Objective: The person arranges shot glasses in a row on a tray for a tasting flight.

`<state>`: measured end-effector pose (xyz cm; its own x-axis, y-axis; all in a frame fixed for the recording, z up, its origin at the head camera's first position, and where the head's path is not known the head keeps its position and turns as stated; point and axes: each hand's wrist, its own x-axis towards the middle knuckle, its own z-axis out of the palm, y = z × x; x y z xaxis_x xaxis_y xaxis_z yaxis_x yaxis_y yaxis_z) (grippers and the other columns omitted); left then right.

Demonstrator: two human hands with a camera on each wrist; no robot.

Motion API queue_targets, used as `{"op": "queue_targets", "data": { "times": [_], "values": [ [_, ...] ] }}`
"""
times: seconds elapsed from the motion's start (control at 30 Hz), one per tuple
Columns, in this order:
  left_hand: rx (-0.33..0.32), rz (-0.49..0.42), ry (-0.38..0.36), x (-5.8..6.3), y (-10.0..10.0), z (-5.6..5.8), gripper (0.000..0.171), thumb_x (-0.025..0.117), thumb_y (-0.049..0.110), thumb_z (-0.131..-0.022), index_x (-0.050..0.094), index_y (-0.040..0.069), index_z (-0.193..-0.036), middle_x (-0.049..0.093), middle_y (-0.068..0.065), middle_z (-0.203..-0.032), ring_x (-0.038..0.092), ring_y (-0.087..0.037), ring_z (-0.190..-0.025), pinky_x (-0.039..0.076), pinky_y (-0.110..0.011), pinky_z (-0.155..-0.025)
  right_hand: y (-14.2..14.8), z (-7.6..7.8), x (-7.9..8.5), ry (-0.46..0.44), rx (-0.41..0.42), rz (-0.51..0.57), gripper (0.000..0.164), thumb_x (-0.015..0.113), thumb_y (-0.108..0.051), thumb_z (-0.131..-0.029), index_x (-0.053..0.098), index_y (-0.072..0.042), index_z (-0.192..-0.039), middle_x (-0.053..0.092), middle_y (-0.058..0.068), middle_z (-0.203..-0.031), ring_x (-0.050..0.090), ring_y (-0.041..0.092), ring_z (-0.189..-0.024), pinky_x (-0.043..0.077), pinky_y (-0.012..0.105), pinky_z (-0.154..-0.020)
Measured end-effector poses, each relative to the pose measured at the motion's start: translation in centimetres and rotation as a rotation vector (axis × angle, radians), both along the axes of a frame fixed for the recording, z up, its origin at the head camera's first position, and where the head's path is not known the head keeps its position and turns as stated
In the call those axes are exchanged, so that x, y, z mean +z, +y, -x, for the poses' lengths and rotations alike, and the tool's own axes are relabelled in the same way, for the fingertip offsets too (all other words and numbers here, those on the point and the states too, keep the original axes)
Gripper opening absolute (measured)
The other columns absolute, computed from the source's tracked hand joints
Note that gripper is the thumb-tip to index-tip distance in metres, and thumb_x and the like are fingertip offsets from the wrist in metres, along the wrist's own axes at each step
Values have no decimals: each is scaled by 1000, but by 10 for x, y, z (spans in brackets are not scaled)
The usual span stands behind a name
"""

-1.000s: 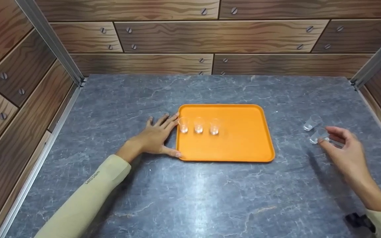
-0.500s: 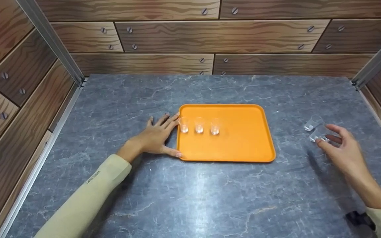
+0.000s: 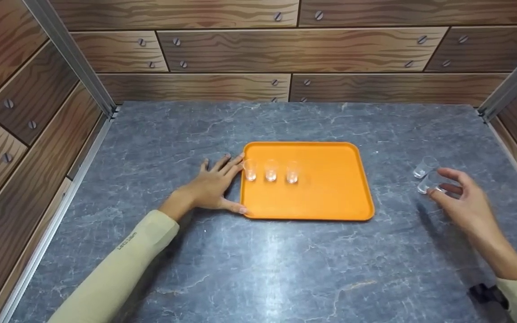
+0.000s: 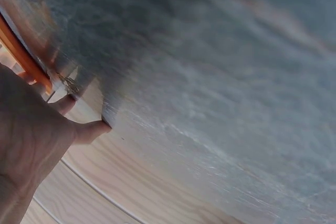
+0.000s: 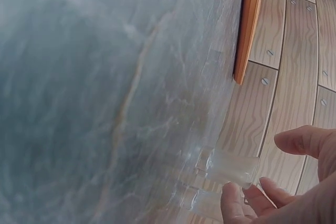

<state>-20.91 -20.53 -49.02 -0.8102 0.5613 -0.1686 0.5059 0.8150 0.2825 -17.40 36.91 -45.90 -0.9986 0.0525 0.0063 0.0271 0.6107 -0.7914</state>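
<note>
- The orange tray (image 3: 330,179) lies flat in the middle of the gray table (image 3: 204,264).
- The left hand (image 3: 209,188) is flat and spread wide, not grasping anything. Its thumb and fingertips touch the tray's left edge.
- Three little see-through cups stand up in a row on the tray: the left cup (image 3: 250,174) close to the edge, then the middle cup (image 3: 271,174), then the right cup (image 3: 292,175).
- Off to the tray's right, the right hand (image 3: 471,202) bends its thumb and fingers around the near cup (image 3: 426,183). I can't tell how tight it holds, or if that cup touches the table.
- The far cup (image 3: 424,166) is just behind it. I can't tell if the two touch.
- Both arms wear pale green sleeves (image 3: 119,264).
- The walls (image 3: 240,49) look like wooden boards with screws.
</note>
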Motion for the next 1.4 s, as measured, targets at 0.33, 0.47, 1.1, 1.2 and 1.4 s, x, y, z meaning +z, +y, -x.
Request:
{"op": "queue_targets", "data": {
  "times": [0.33,0.47,1.1,1.2,1.4],
  "values": [
    [-6,-9,-2,2,0,-1,128,69,86,-87,12,15,-177,-1,-4,-184,6,-41,-166,8,-83,-119,2,5,-8,58,47,29,64,77,-14,-103,47,10,-155,57,-32,-119,57,-13,-101,50,11,-76],
    [-5,-11,0,1,0,-1,128,68,86,-87,12,15,-177,-1,-4,-184,6,-42,-166,8,-83,-119,3,6,-9,39,85,42,62,76,-13,-104,47,11,-153,59,-36,-115,58,-15,-101,49,10,-79],
    [-2,2,3,1,0,-1,128,69,86,-87,13,14,-177,0,-5,-184,6,-42,-166,8,-83,-119,3,9,-12,-50,91,52,48,77,-24,-105,61,8,-139,67,-27,-106,64,-10,-93,54,24,-66],
    [1,10,2,2,1,-1,129,69,86,-87,12,14,-177,-1,-4,-184,6,-42,-166,8,-82,-119,2,8,-11,-48,83,56,46,78,-28,-105,64,4,-135,70,-24,-106,66,-7,-91,53,25,-62],
    [-3,15,16,1,1,-1,129,68,87,-87,13,14,-177,-2,-3,-184,7,-42,-165,10,-83,-119,0,7,-8,-16,35,90,31,80,-30,-103,70,-9,-123,73,-25,-97,67,1,-82,50,25,-56]
  ]
}}
